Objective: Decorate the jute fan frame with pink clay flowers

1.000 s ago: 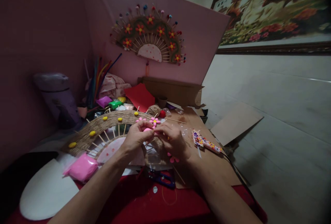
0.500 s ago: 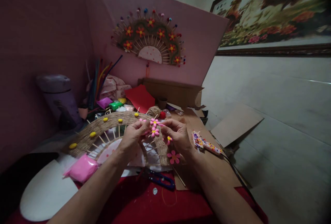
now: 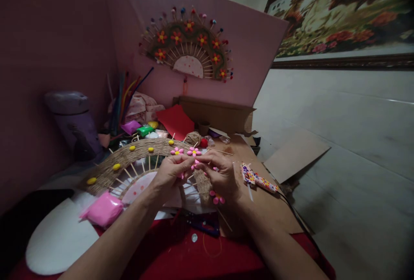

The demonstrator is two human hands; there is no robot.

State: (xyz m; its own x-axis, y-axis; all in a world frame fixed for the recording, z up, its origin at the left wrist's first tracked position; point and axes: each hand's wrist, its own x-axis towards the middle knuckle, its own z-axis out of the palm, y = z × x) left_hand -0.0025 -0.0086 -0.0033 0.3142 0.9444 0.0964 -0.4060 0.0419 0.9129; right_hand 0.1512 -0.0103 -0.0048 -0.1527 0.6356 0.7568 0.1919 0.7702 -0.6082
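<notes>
Both hands meet over the right part of a fan-shaped frame (image 3: 142,150) wound with jute twine. My left hand (image 3: 173,172) is closed, with a bit of pink clay (image 3: 181,175) showing beneath its fingers. My right hand (image 3: 221,174) is also closed, its thumb and fingertips pinched against the left fingertips; what lies between them is hidden. Pink clay flowers with yellow centres, one flower (image 3: 177,151) and another flower (image 3: 194,151), sit on the twine just beyond my fingers. Another pink flower (image 3: 217,197) shows below my right hand, partly covered. Yellow clay dots (image 3: 116,167) run along the frame's left.
A pink clay packet (image 3: 103,209) and white oval board (image 3: 60,239) lie at left. Scissors (image 3: 205,224) rest in front on the red cloth (image 3: 168,252). A flower-patterned glue gun (image 3: 258,178) lies on cardboard at right. A purple bottle (image 3: 76,127) stands back left.
My hands have come together, with the right hand moving left to meet the left fingertips. They now cover flowers that showed between them before.
</notes>
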